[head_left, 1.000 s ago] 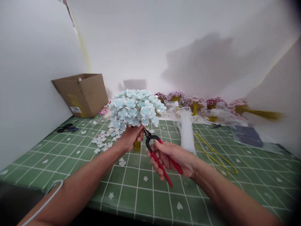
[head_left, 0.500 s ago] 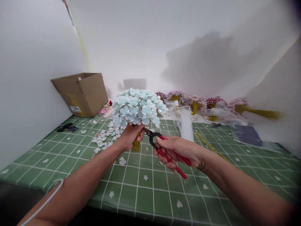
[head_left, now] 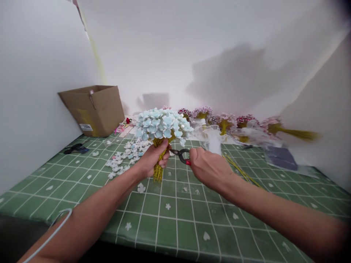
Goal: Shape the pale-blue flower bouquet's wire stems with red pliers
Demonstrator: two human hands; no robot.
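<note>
Pale-blue paper-like bouquet, gold wiry stems gripped in my left hand; my right hand clasps red-handled pliers. Box label unreadable.

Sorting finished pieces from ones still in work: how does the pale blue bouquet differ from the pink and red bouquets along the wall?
The pale blue bouquet is held upright in the left hand; the pink and red bouquets lie on their sides on the green table. The blue one is a single large dome; the others are several smaller heads in a row. The pliers in the right hand point at its stems only. All have golden stems.
</note>
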